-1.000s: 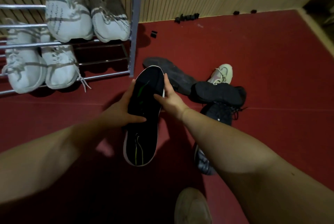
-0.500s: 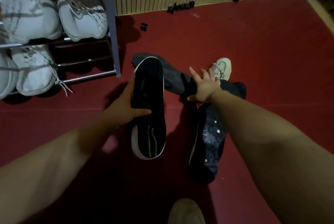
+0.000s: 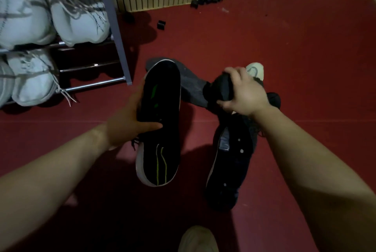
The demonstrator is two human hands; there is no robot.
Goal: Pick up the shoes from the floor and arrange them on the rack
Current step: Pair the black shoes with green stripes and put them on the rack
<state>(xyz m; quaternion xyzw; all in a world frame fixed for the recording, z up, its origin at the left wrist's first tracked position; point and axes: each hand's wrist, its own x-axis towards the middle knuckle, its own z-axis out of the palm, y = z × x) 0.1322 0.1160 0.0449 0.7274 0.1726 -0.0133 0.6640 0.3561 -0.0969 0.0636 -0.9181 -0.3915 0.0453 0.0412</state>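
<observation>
Shoes by colour, plus one rack [image 3: 115, 28].
Four white shoes [image 3: 79, 21] sit on it; four dark shoes [image 3: 160, 119], one pale shoe [image 3: 255, 70] and one beige shoe [image 3: 197, 239] are off it.

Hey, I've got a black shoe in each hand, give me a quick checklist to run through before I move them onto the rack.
1. Left hand grips the green-striped black shoe, sole up: ok.
2. Right hand has its fingers curled round one end of the second black shoe: ok.
3. Second black shoe lifted clear of the grey shoe beside it: cannot tell.
4. Bare bars on the lower tier of the rack, beside the white sneakers: ok.
5. The two held shoes are a matching pair: cannot tell.
</observation>
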